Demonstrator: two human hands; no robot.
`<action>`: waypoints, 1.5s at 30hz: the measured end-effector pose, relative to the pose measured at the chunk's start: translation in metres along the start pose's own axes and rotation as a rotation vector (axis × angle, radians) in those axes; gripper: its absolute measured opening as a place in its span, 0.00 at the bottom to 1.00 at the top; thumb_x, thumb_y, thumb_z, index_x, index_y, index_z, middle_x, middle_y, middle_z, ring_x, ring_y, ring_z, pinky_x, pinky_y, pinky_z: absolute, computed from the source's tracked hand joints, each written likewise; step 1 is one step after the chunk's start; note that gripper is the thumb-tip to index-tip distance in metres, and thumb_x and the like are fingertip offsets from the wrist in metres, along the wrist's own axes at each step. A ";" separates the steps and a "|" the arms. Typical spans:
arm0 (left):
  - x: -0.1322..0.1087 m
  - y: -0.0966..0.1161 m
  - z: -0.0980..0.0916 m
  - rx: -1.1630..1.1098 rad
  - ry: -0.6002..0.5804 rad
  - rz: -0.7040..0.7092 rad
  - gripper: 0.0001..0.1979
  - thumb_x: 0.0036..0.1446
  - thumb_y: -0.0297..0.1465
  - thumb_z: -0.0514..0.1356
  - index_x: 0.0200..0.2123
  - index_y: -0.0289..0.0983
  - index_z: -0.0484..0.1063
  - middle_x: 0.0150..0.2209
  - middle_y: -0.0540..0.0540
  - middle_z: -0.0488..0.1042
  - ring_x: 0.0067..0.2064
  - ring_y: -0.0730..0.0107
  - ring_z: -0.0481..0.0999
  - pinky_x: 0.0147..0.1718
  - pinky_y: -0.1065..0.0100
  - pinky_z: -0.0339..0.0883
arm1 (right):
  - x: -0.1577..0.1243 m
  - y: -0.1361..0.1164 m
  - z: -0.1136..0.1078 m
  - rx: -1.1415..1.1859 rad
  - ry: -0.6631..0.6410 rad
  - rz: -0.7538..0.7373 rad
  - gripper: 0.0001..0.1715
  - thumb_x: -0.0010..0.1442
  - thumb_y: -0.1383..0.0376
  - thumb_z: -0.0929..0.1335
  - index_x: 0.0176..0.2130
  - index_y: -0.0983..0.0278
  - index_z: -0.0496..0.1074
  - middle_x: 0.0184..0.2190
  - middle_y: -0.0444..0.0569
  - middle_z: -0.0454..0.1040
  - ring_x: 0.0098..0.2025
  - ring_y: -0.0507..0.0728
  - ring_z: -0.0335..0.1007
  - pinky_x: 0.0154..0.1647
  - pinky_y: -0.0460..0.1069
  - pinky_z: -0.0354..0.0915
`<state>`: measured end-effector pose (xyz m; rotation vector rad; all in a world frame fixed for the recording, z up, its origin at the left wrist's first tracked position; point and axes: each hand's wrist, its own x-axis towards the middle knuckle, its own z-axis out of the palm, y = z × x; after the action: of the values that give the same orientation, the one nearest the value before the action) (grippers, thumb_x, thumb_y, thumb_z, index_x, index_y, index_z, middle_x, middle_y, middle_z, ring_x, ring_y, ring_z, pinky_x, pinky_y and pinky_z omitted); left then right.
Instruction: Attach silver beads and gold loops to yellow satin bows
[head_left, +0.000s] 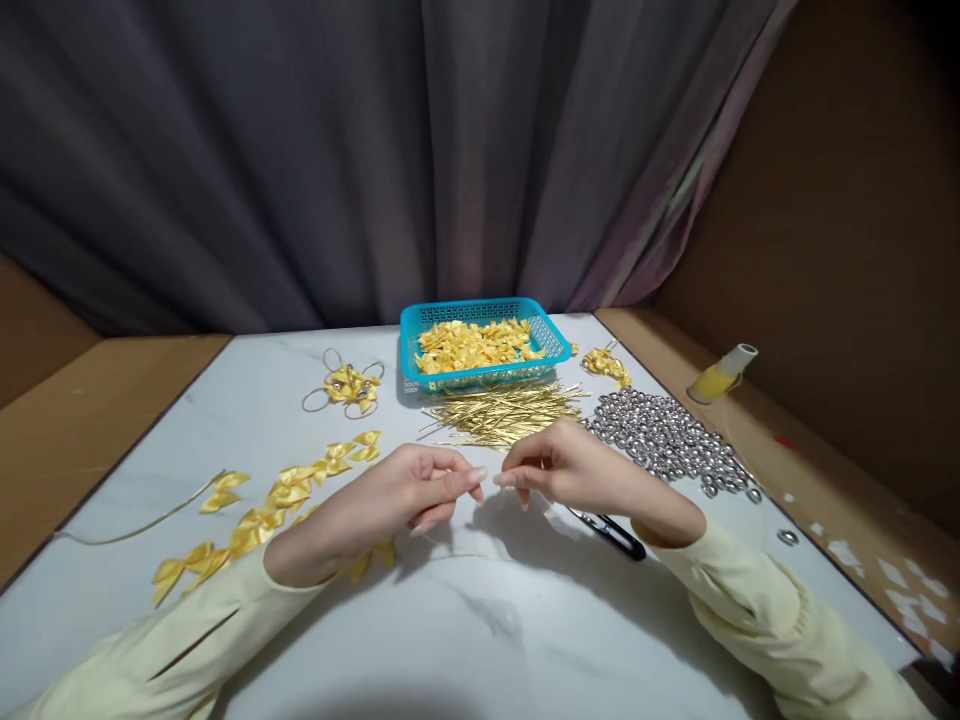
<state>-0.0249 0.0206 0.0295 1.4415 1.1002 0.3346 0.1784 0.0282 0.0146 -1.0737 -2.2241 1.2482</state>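
Observation:
My left hand (409, 490) and my right hand (566, 465) meet fingertip to fingertip above the white table (480, 620), both pinched closed. What they pinch is too thin to make out. A yellow bow (375, 552) lies under my left wrist. A string of yellow ribbon bows (277, 495) runs away to the left. Just behind my hands lies a heap of gold twist wires (499, 412).
A blue basket (480, 318) of yellow bows stands at the back. Silver bells (667, 440) are piled at the right, black snips (611, 532) lie under my right wrist. Finished bows (349, 385) sit back left, and a yellow spool (721, 372) on the wooden ledge.

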 end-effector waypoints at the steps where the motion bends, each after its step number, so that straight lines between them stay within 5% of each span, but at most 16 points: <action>1: 0.000 -0.001 -0.001 -0.035 -0.038 -0.013 0.12 0.54 0.40 0.57 0.29 0.36 0.70 0.11 0.59 0.54 0.16 0.79 0.44 0.16 0.75 0.39 | 0.000 0.000 0.000 -0.061 0.038 -0.018 0.14 0.59 0.64 0.64 0.27 0.69 0.74 0.19 0.46 0.72 0.18 0.46 0.59 0.20 0.42 0.54; 4: 0.001 -0.004 -0.001 -0.181 -0.061 -0.013 0.14 0.55 0.40 0.56 0.29 0.35 0.71 0.11 0.60 0.51 0.16 0.79 0.42 0.16 0.74 0.38 | 0.001 0.001 0.005 -0.139 0.100 -0.063 0.13 0.58 0.66 0.64 0.26 0.69 0.74 0.19 0.45 0.72 0.19 0.47 0.59 0.22 0.42 0.54; 9: 0.004 -0.009 0.007 -0.243 0.121 0.061 0.13 0.55 0.39 0.57 0.29 0.35 0.73 0.11 0.58 0.52 0.17 0.78 0.41 0.16 0.73 0.36 | 0.002 -0.002 0.020 -0.035 0.158 -0.036 0.17 0.58 0.65 0.64 0.22 0.69 0.72 0.16 0.43 0.68 0.17 0.46 0.56 0.20 0.42 0.52; 15: 0.001 -0.006 0.016 -0.079 0.286 0.138 0.16 0.55 0.41 0.57 0.27 0.35 0.74 0.12 0.57 0.56 0.18 0.78 0.51 0.20 0.74 0.47 | 0.002 -0.009 0.020 0.251 0.151 0.123 0.17 0.59 0.63 0.63 0.23 0.68 0.69 0.15 0.42 0.65 0.14 0.45 0.56 0.16 0.42 0.53; 19: -0.001 -0.012 0.019 0.150 0.371 0.222 0.15 0.58 0.38 0.55 0.26 0.36 0.73 0.14 0.56 0.61 0.21 0.77 0.60 0.25 0.74 0.55 | 0.000 -0.007 0.022 0.112 0.159 0.102 0.15 0.60 0.66 0.61 0.24 0.67 0.66 0.17 0.42 0.65 0.16 0.46 0.58 0.19 0.42 0.54; 25: -0.002 -0.014 0.017 0.422 0.278 0.283 0.16 0.61 0.34 0.50 0.23 0.36 0.68 0.17 0.57 0.63 0.21 0.78 0.63 0.25 0.74 0.56 | -0.005 0.001 0.030 -0.356 0.185 -0.071 0.08 0.58 0.74 0.59 0.28 0.64 0.60 0.23 0.43 0.66 0.24 0.49 0.58 0.24 0.44 0.51; 34: -0.005 -0.002 0.003 0.211 -0.049 0.147 0.12 0.60 0.36 0.49 0.36 0.37 0.69 0.19 0.57 0.64 0.21 0.77 0.61 0.22 0.75 0.55 | -0.004 0.001 0.021 -0.339 0.138 -0.105 0.08 0.59 0.73 0.57 0.29 0.63 0.54 0.22 0.40 0.60 0.23 0.48 0.54 0.25 0.44 0.49; 45: -0.004 0.000 0.011 0.117 0.123 0.112 0.13 0.55 0.36 0.56 0.21 0.35 0.69 0.14 0.58 0.59 0.18 0.79 0.55 0.19 0.76 0.49 | -0.003 -0.007 0.020 -0.102 0.149 -0.077 0.11 0.66 0.63 0.56 0.33 0.63 0.60 0.25 0.42 0.65 0.25 0.48 0.59 0.27 0.44 0.56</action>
<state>-0.0182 0.0111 0.0288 1.6073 1.1563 0.4497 0.1647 0.0120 0.0099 -1.0712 -2.2132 0.9986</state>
